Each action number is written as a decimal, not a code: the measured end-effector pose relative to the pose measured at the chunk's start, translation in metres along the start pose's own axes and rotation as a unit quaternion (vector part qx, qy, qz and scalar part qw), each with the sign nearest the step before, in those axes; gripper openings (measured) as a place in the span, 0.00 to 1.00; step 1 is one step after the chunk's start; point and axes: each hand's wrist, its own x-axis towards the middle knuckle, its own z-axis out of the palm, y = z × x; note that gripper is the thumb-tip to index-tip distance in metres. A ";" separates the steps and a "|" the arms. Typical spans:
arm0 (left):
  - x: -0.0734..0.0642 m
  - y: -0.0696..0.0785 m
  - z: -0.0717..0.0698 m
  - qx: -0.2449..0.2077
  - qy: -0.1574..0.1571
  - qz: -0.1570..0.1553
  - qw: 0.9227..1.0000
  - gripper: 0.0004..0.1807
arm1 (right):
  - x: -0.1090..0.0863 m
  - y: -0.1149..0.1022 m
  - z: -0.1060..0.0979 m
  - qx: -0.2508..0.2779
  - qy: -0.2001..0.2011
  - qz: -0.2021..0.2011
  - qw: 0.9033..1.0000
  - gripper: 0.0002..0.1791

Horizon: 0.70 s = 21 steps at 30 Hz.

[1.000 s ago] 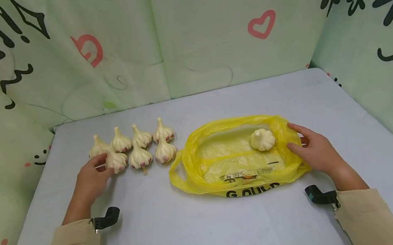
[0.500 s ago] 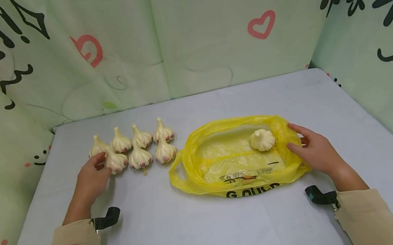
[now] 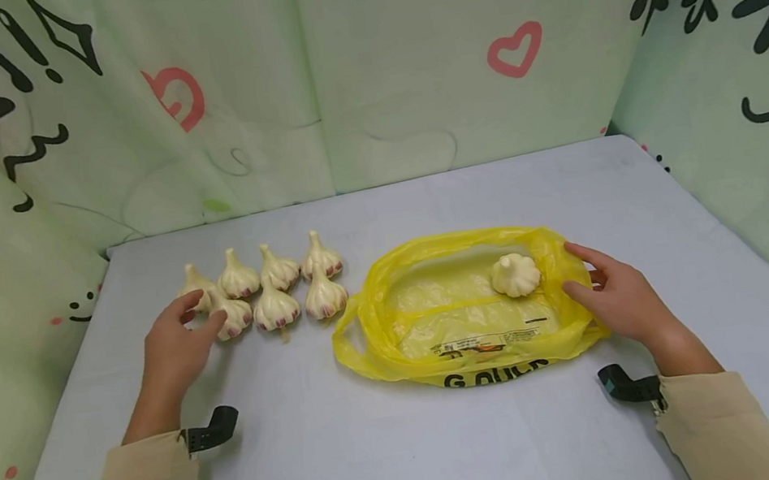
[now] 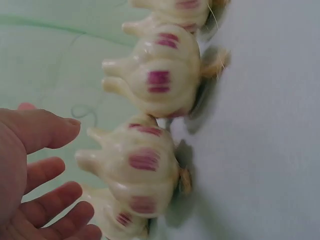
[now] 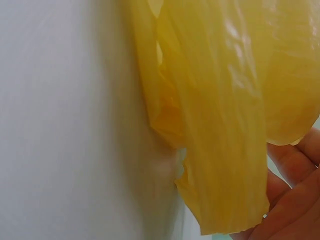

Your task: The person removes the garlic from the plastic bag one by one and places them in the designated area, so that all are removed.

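Two short rows of white garlic bulbs with purple streaks stand on the left of the table. At the near left bulb my left hand is held with thumb and fingers spread. The left wrist view shows these fingers apart, the bulb just beyond them. A yellow plastic bag lies with its mouth wide. Inside it, toward the right, sits one garlic bulb. My right hand holds the bag's right rim between thumb and fingers; in the right wrist view yellow plastic partly hides it.
A white-covered table carries everything. Pale green printed cloth hangs behind it and along both sides. A loop handle of the bag reaches left toward the bulbs.
My left thumb and fingers have spread farther apart at the near left bulb, the hand shifting slightly. My right hand and the bag stay in place.
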 end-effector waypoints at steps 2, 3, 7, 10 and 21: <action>-0.003 0.006 0.000 -0.003 0.013 0.015 1.000 0.37 | 0.000 0.000 0.000 0.002 0.000 0.002 1.000 0.37; -0.005 0.009 0.000 -0.006 0.017 0.023 1.000 0.37 | -0.001 -0.001 0.000 0.002 -0.001 0.002 1.000 0.37; -0.011 0.023 0.003 -0.030 0.027 0.049 0.998 0.37 | -0.001 -0.001 0.000 0.005 -0.001 0.003 1.000 0.37; -0.015 0.034 0.008 -0.039 0.019 0.069 0.997 0.37 | -0.002 -0.001 0.000 0.005 -0.001 0.003 1.000 0.37; -0.028 0.074 0.046 -0.104 -0.038 0.143 0.983 0.32 | -0.003 -0.001 0.000 0.007 -0.004 -0.001 1.000 0.37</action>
